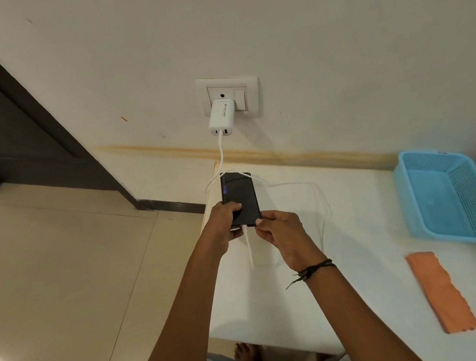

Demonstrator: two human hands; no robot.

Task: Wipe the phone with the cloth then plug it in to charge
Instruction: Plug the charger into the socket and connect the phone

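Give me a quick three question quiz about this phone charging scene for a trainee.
1. True or false: the orange cloth lies inside the blue basket.
2. Which hand grips the phone: A left hand, B right hand?
3. Fill in: the white cable runs up to the ____ in the wall socket.

Key: 1 false, it lies on the white surface beside it; 2 A; 3 charger.

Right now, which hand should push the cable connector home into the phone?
Right. The right hand sits beside the connector at the phone's near end, fingers free. The left hand already has its grip on the phone, steadying it.
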